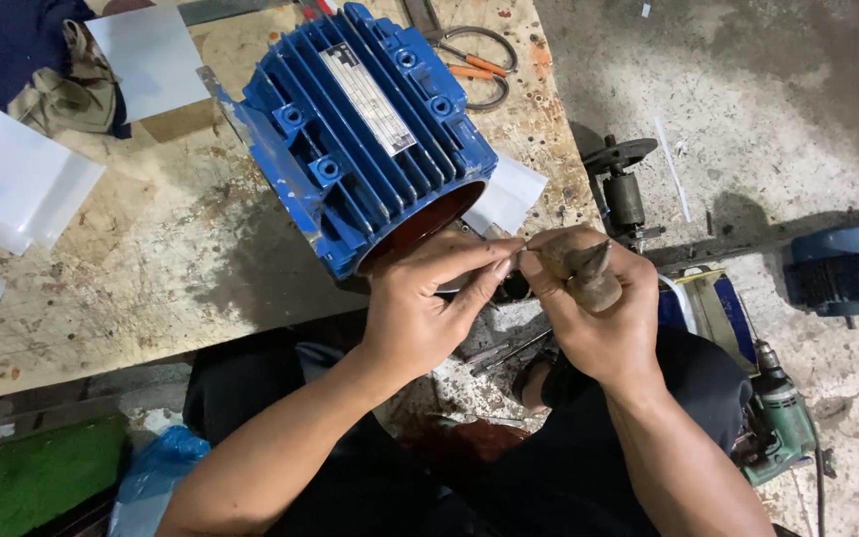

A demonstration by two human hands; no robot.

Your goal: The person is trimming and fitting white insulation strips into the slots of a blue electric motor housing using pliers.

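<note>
A blue finned motor housing [360, 129] lies on its side on a worn wooden workbench [151, 259], its open reddish end facing me. My right hand [599, 318] grips a short, dirty wooden-handled tool [581, 273] just in front of that opening. My left hand [429, 303] pinches the tip end of the same tool with thumb and forefinger. Both hands meet at the bench's front edge, above my dark-trousered lap.
White paper sheets [12, 174] and a crumpled cloth [72, 89] lie at the bench's left. Orange-handled pliers [479, 65] lie behind the housing. On the concrete floor to the right sit a green power drill [782, 423], a motor rotor [623, 184] and another blue motor part [842, 268].
</note>
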